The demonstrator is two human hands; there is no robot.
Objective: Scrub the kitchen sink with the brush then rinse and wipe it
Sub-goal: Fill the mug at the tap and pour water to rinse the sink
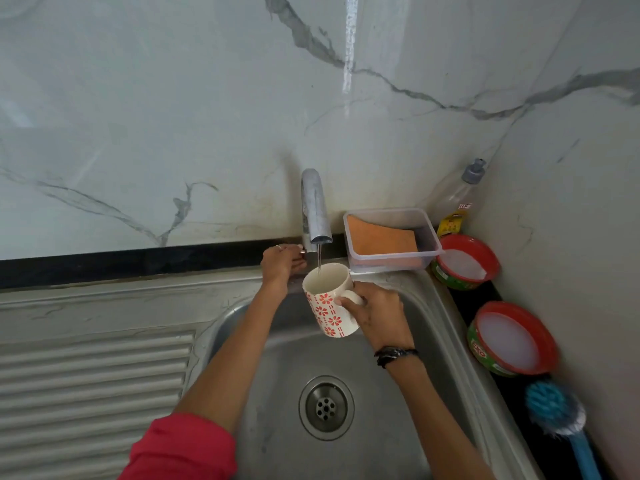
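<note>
Your right hand [375, 311] grips the flowered mug [330, 299] upright under the tap [315, 209], catching water. Your left hand [282, 263] curls on the tap handle. The blue brush [554, 410] lies right of the sink [446, 327], bristles toward the wall.

Right hand [375, 311] grips handle of white ceramic mug with red flower print [329, 299], held upright under chrome tap spout [315, 206]; thin water stream enters mug. Left hand [282, 263] on tap base. Steel sink basin [277, 358] below. Blue-bristled scrub brush [554, 410] on right ledge.
</note>
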